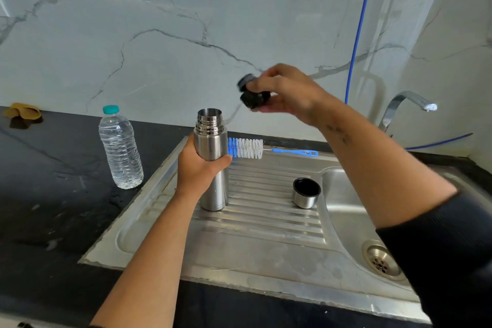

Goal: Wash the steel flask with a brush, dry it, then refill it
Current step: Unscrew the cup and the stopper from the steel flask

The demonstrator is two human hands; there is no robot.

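Observation:
The steel flask stands upright on the ribbed drainboard, its mouth uncovered. My left hand grips its body around the middle. My right hand is raised above and to the right of the flask and holds the black stopper in its fingers. A blue and white bottle brush lies on the drainboard just behind the flask. The flask's steel cup lid stands mouth up near the basin's edge.
A clear water bottle with a teal cap stands on the black counter left of the sink. The basin with its drain lies to the right, a tap behind it. A yellow-brown cloth lies far left.

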